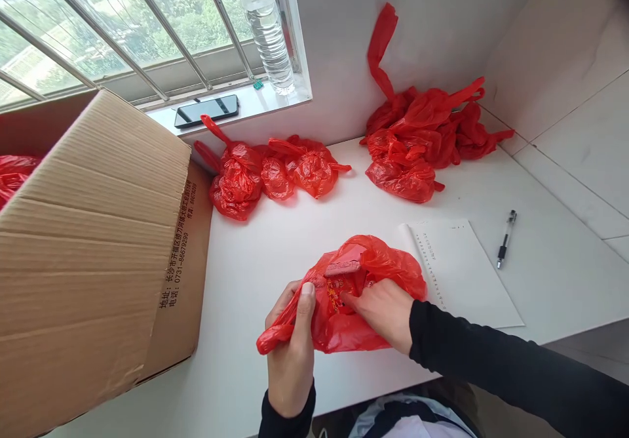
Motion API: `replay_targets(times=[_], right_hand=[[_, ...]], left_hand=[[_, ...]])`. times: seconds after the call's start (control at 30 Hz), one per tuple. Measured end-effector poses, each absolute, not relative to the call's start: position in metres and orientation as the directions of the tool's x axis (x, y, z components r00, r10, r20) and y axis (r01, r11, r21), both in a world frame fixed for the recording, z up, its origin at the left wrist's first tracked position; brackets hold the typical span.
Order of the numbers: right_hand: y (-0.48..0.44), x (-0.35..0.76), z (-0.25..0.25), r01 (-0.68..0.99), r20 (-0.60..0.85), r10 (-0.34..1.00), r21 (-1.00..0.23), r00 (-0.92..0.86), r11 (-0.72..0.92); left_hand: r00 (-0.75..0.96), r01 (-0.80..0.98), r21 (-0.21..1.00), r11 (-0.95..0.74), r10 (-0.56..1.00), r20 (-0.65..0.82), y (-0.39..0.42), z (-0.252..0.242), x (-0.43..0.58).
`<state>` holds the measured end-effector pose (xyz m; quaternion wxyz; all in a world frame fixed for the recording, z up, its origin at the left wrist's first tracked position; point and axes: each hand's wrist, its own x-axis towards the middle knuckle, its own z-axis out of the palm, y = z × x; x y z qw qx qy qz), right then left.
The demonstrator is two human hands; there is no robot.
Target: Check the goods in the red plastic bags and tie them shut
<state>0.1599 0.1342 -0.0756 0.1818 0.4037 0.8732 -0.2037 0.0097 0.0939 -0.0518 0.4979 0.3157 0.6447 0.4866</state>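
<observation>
My left hand (295,333) is closed around the gathered edge and handles of a red plastic bag (354,334), thumb on top. The bag lies on its side with its mouth spread toward me. Inside it are a pink box-like item (343,267) and a red packet (337,294) with yellow print. My right hand (386,307) reaches into the mouth of the bag, its thumb against the red packet. The other fingers are hidden among the contents, so what they grip cannot be made out.
A cardboard box (98,248) with red bags inside stands at the left. Knotted red bags (314,169) and a red bag pile (422,130) lie along the wall. A notebook (472,274) and pen (506,238) lie right. A phone (206,111) and bottle (270,44) are on the sill.
</observation>
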Motion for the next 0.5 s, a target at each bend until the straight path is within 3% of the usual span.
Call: replay_targets(times=[0.3, 0.5], right_hand=[[0.132, 0.18, -0.076, 0.843, -0.503, 0.698, -0.131, -0.51, 0.522], [0.133, 0.193, -0.081, 0.893, -0.441, 0.782, -0.119, -0.44, 0.435]], left_hand=[[-0.311, -0.062, 0.941, 0.332, 0.89, -0.334, 0.093, -0.054, 0.009], [-0.302, -0.054, 0.942, 0.33, 0.894, -0.33, 0.094, -0.053, 0.009]])
